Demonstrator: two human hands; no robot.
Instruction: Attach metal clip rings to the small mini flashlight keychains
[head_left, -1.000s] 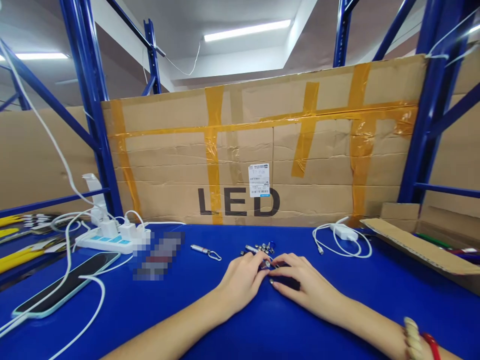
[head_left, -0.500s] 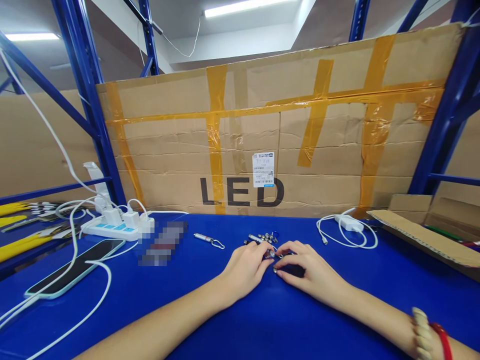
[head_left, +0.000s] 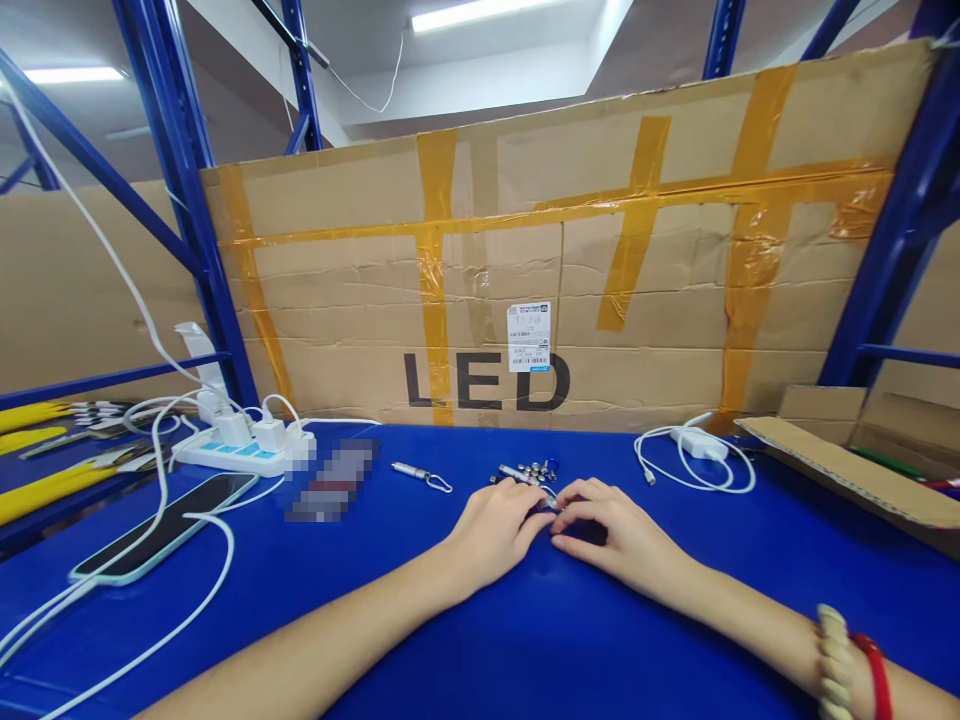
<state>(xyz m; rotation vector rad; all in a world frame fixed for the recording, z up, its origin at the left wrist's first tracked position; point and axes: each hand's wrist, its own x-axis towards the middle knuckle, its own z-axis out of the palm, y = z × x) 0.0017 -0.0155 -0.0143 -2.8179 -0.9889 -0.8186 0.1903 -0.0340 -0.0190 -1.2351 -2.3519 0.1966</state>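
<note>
My left hand (head_left: pixel 496 528) is closed in a pinch around a small shiny silver piece (head_left: pixel 550 502), mostly covered by the fingers. From the other side my right hand (head_left: pixel 626 530) meets it, thumb and fingers curved together and fingertips at the same spot. Whatever the right fingertips grip is too small to make out. Just beyond the hands lie several small round silver pieces like button cells (head_left: pixel 535 470) and a silver tube (head_left: pixel 516 473), partly behind the left fingers. Farther left is a slim silver keychain penlight (head_left: pixel 409 469) with a wire clip.
On the left are a phone (head_left: pixel 169 525), a white power strip (head_left: pixel 251 458) with plugs and cables, and a blurred-out rectangle (head_left: pixel 334 482). A coiled white cable with adapter (head_left: pixel 701 443) and an open cardboard box (head_left: pixel 855 470) stand right. A taped cardboard panel (head_left: pixel 360 300) closes the back.
My right fingertips have moved in against the left ones, and the small silver piece seen at the right thumb is now hidden. The view has shifted slightly.
</note>
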